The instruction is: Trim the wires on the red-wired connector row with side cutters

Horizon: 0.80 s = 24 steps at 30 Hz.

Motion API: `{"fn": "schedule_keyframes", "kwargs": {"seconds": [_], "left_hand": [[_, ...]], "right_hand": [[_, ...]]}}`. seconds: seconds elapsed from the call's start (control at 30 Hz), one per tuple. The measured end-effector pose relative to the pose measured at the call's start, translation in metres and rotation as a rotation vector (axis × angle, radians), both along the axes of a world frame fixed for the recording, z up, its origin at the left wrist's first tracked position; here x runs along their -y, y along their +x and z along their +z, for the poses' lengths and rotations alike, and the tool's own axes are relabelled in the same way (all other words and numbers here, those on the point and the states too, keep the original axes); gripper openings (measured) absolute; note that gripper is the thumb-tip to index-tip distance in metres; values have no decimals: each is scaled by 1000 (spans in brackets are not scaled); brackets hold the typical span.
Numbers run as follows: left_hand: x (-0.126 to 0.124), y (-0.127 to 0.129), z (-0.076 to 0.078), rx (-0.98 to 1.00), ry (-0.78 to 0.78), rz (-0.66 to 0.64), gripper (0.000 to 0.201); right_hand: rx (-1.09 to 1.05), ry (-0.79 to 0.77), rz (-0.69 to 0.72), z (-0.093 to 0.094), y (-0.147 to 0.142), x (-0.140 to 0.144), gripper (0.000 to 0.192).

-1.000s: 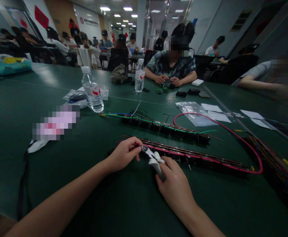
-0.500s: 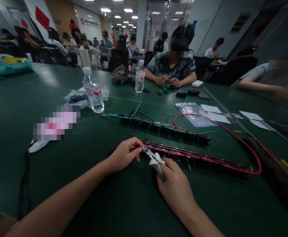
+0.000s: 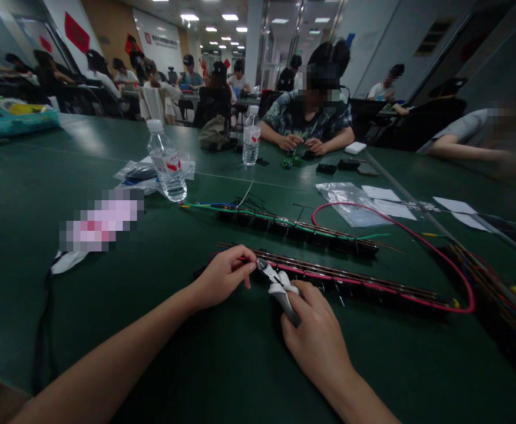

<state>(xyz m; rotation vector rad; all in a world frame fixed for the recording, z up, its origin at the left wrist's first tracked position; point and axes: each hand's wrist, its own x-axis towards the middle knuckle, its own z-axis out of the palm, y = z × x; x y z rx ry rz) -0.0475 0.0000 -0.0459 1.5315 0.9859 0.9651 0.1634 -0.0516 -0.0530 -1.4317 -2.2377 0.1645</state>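
My right hand [image 3: 315, 330] is closed around the white and grey handles of a pair of cutting pliers [image 3: 280, 287]. The jaws point up and left, close to the fingertips of my left hand [image 3: 229, 274]. That hand is pinched on a red wire [image 3: 244, 258] that shows between its fingers. Both hands are at the near side of a long black strip assembly [image 3: 364, 288], which has copper-coloured rods and a red cable running along it. Thin white tie ends stick out from its front. Whether the jaws touch the wire is too small to make out.
Behind lies a second strip [image 3: 302, 229] with a green wire. A looped red cable [image 3: 443, 259] arcs to the right, near a wire bundle [image 3: 483, 282]. Two water bottles [image 3: 169, 168], plastic bags [image 3: 350, 203] and papers [image 3: 394, 209] are farther back. A person [image 3: 311, 121] sits opposite.
The pliers' head has shifted very slightly to the right of my left fingertips, and its jaws look turned a little. My left hand is nearly still.
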Motion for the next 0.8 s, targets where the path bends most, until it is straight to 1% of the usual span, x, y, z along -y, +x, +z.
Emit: {"fn": "schedule_keyframes", "kwargs": {"seconds": [0.2,0.43,0.8], "left_hand": [[0,-1,1,-11,-13,3,4],[0,0,1,-7,-16,3,4],[0,-1,0,-4,-17,9,4]], "right_hand": [[18,35,12,3,-1,0,32],[31,12,2,3,-3,1,34],[12,14,30,6,-1,1,36]]}}
